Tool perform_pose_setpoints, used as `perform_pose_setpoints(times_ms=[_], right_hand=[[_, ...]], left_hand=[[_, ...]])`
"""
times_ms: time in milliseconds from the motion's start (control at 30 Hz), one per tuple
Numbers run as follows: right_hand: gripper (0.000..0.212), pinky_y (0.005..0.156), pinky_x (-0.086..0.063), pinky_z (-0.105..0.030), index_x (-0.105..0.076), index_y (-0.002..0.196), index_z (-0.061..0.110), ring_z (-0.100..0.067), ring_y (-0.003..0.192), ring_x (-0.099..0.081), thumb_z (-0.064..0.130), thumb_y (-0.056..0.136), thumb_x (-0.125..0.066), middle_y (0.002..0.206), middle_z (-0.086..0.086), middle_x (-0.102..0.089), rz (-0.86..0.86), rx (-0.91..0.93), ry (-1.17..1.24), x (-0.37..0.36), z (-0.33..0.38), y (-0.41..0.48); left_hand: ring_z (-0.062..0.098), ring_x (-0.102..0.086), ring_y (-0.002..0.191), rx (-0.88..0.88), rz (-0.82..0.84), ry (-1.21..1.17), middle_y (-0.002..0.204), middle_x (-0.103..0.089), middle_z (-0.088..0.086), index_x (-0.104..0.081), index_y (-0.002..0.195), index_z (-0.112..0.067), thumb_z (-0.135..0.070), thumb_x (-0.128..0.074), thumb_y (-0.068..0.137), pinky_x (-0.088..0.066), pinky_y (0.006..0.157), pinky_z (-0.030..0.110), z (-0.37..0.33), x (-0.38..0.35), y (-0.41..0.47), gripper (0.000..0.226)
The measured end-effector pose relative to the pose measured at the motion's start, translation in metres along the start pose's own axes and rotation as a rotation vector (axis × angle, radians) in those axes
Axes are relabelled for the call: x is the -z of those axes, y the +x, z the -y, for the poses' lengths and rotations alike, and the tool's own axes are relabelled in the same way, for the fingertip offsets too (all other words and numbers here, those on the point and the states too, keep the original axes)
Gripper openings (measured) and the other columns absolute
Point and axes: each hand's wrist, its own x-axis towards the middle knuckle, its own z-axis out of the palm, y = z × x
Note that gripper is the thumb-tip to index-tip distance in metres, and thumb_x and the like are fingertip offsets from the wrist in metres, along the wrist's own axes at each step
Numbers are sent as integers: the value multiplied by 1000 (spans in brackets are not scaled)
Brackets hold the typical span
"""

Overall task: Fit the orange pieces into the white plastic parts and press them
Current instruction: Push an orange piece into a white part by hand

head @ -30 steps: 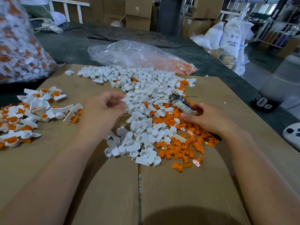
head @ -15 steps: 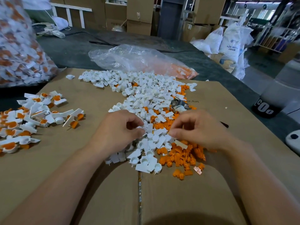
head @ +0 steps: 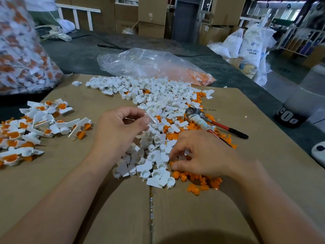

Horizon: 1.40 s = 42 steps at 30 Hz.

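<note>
Nearest lies the cardboard sheet [head: 105, 217] with its middle seam, and both forearms reach out over it. The right hand [head: 202, 155] rests low on the near edge of the orange pieces [head: 198, 178], fingers bent downward with thumb and forefinger close together among them; whether it has one pinched cannot be told. Just left of it, the near end of the heap of white plastic parts [head: 158, 99] spills toward the seam. The left hand [head: 119, 127] is raised above that heap, fingers curled, pinching a single white part [head: 149, 118] between thumb and forefinger. Farther left on the cardboard, well apart from the main heap, lies a spread of fitted pieces [head: 35, 124], white with orange showing in them. Beyond the right hand, red-handled pliers [head: 202, 120] lie on the orange pieces at the heap's right side. The white heap stretches on toward the far edge of the cardboard, where a crumpled clear bag [head: 149, 66] with orange inside lies on the dark table [head: 79, 55]. At far left a large clear bag [head: 21, 55] bulges with white and orange parts. Behind stand cartons [head: 151, 13], and white sacks [head: 253, 44] to the right.
</note>
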Motion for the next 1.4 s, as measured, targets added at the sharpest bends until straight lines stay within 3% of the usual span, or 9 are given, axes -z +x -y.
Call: perform_pose_setpoints(times_ms=[133,267,467,633,800,967,1133,1267,1400], right_hand=[[24,69,-39,-18,-67,103,30,2,83,-40,42,83,-63,79,21,-39,23,-5,-16,0,4,1],[19,72,-41,-20,-66,98,27,1,83,-41,39,83,-64,79,22,-40,21,2,10,-1,4,2],[12,72,-41,-19,-66,89,26,7,76,-44,35,80,-66,77,21,-45,-43,10,71,1,2,2],[4,67,-46,-20,-63,81,26,2,71,-53,29,80,-66,71,20,-52,-133,-4,140,0,2,1],[16,64,-48,-27,-52,79,34,-4,70,-56,29,81,-67,75,10,-60,-228,-26,247,-1,-1,1],[12,67,-46,-17,-68,91,18,-3,75,-57,22,80,-70,82,7,-66,-386,18,317,-3,-2,3],[19,71,-42,-8,-68,102,16,7,78,-54,13,84,-65,83,15,-61,-448,13,355,-6,-1,6],[19,67,-45,-9,-61,89,30,1,77,-57,13,83,-66,77,17,-59,-527,3,478,-7,2,6],[14,71,-42,-5,-69,94,16,9,82,-56,8,83,-65,82,25,-57,-603,21,464,-8,3,8]], left_hand=[[22,-69,73,5,6,-14,72,-72,1,-68,74,-28,-8,-73,74,-57,73,34,1,0,1,20],[4,-61,59,30,43,-11,67,-70,-6,-68,74,-26,-3,-73,75,-53,60,20,1,-2,2,24],[3,-61,59,15,32,-18,73,-70,-2,-66,76,-27,-1,-71,76,-51,58,16,0,-3,1,27],[2,-63,61,10,25,-8,76,-70,-5,-66,77,-30,0,-71,75,-52,56,14,-1,-5,0,31],[-1,-64,63,12,31,14,76,-70,-8,-67,78,-31,0,-74,73,-51,55,12,0,-5,0,32],[0,-63,62,-3,56,0,75,-70,-9,-70,62,-35,-1,-75,72,-53,59,14,1,-5,0,36],[-1,-60,57,-19,105,-24,66,-69,-10,-70,62,-31,-3,-77,70,-49,55,12,-1,-5,-1,29],[-2,-60,57,-41,141,7,73,-70,-7,-67,66,-27,4,-74,70,-49,53,11,-2,-6,-3,32],[6,-62,61,-58,181,13,73,-70,-6,-67,67,-31,7,-75,68,-54,56,19,-3,-7,-5,39]])
